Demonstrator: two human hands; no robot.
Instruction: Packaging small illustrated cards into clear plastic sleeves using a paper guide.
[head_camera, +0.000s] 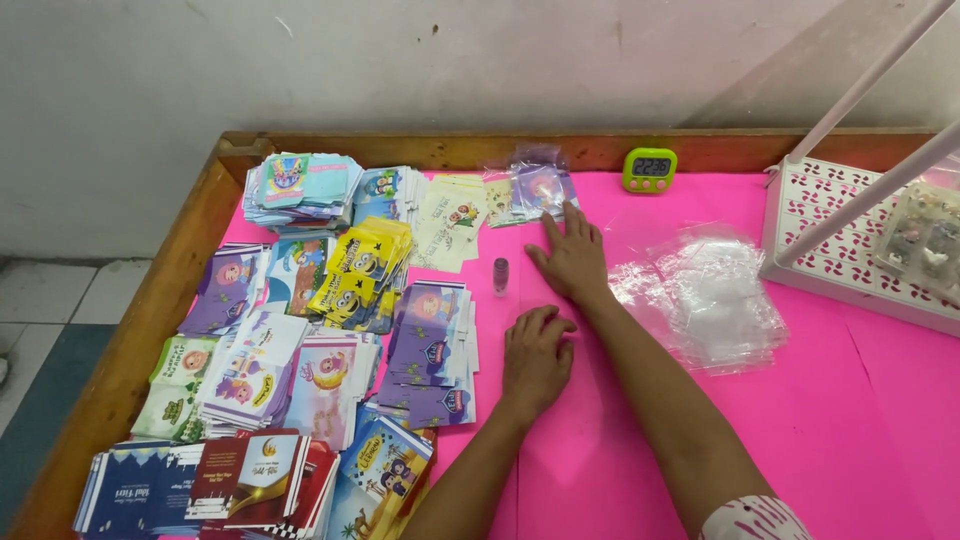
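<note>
My right hand (570, 260) lies flat on the pink table cover (860, 400), fingers stretched toward a clear-wrapped purple card packet (541, 190) and just touching its near edge. My left hand (536, 356) rests palm down nearer to me, its fingers curled loosely on the pink surface and holding nothing. A small clear vial (500, 276) stands upright between the card stacks and my right hand. Neither hand grips anything.
Many stacks of printed cartoon cards (330, 330) fill the left half of the table. A pile of clear plastic sleeves (705, 295) lies right of my right arm. A green digital timer (649, 169) stands at the back; a white plastic rack (850, 230) holds small items at right. A wooden rim (150, 310) borders the table.
</note>
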